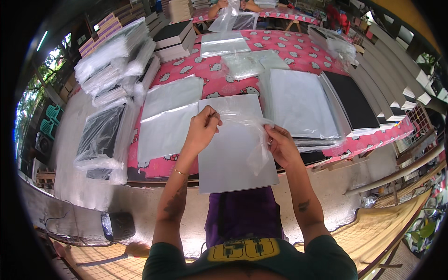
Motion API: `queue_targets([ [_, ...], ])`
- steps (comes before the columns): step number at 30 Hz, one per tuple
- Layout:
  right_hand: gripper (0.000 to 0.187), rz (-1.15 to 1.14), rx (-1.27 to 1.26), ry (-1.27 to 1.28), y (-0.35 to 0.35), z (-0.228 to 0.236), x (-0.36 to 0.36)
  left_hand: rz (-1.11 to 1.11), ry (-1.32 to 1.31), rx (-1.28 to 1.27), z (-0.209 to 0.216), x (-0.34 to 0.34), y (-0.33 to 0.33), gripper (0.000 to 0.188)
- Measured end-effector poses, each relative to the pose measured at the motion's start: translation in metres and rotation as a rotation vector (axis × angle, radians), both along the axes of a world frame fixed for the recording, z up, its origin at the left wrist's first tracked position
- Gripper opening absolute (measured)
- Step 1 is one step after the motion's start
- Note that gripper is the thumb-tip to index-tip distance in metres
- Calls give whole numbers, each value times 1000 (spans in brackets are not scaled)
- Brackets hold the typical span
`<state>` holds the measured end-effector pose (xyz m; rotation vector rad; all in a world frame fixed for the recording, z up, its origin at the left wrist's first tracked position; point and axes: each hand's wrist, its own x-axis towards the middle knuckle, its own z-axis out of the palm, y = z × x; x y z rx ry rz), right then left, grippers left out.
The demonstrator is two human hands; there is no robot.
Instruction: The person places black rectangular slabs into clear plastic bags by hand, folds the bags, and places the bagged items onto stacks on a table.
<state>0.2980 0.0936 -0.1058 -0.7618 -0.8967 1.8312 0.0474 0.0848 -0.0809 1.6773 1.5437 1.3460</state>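
A large light-grey board (233, 158) lies in front of me, its near edge sticking out past the table edge. Over its upper half a strip of clear plastic film (254, 128) stretches, with a loose end hanging down toward the right. My left hand (203, 129) is closed in a pinch at the strip's left end, above the board's left side. At the right edge, my right hand (282, 145) pinches the other end of the strip between thumb and fingers. Flat clear plastic sleeves (170, 116) lie to the left, and a plastic-covered white stack (303, 102) stands to the right.
Black-topped board stacks (350, 100) stand at the right, with more (173, 39) at the far left. Plastic-wrapped bundles (112, 60) pile up at the left. A pink patterned cloth (289, 42) covers the table. Across it, another person's hands (219, 7) handle clear plastic.
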Motion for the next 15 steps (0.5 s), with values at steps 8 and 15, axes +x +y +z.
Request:
queue_targets([
  [8, 18, -145, 328, -39, -21, 5, -27, -119, -193, 75, 13, 70, -37, 15],
  [15, 20, -64, 100, 515, -38, 10, -18, 190, -193, 254, 2, 22, -32, 19],
])
